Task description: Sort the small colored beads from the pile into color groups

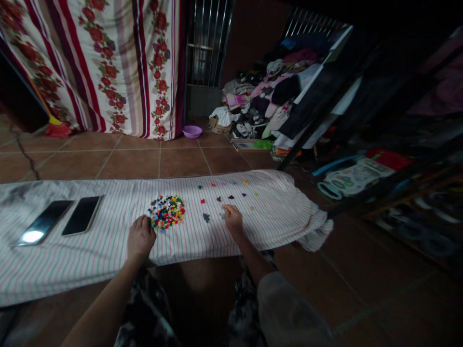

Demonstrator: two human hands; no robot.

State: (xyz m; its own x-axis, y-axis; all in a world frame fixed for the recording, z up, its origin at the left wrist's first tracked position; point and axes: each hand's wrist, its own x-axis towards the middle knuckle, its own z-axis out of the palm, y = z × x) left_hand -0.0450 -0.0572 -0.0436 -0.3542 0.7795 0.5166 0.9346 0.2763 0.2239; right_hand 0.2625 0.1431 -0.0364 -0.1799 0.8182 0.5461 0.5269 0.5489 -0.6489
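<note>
A round heap of small multicoloured pieces [168, 212] lies on the striped cloth. My left hand [141, 237] rests at the heap's left edge with its fingers curled; anything between them is hidden. To the right, my right hand [233, 220] is closed in a pinch, its fingertips low over the cloth next to some pale grey pieces [222, 216]. Whatever it pinches is too small to tell. Near it lie a small group of dark grey pieces [206, 218], a red piece [202, 201], a brown piece [219, 198] and a black piece [231, 197]. Several other single-coloured bits form a row behind these.
Two phones [82, 215] lie on the left part of the striped cloth [108, 255]. Beyond it, on the tiled floor, are a purple basin [192, 131], a heap of clothes [264, 99] and a red broom [58, 129]. A floral curtain [126, 67] hangs behind.
</note>
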